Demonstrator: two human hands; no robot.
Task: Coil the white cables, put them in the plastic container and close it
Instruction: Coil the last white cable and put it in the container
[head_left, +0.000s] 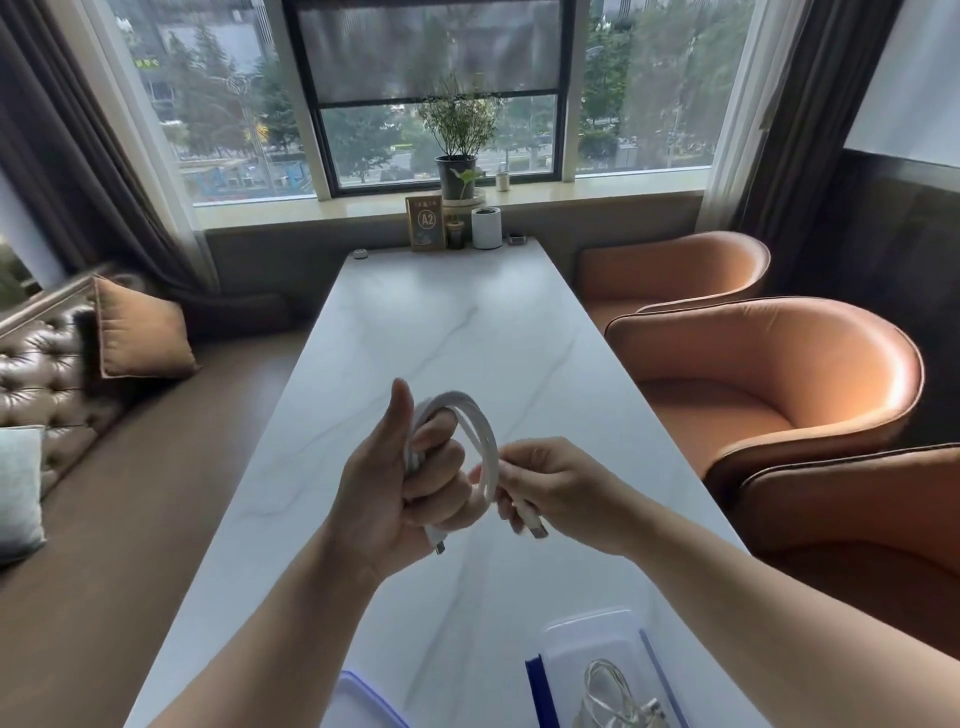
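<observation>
Cable (480, 436) — white, looped into a coil — is held in the air above the middle of the surface (441, 322). The left hand (395, 488) grips one side of the coil, its fingers (434, 441) curled shut through the loop and thumb raised; one plug pokes out below the fist. The right hand (550, 483) pinches the other end near its plug, fingers closed on it. At the near edge sits the container (582, 639), open, with another coiled cable (613, 691) inside — its lid (363, 696) just left.
</observation>
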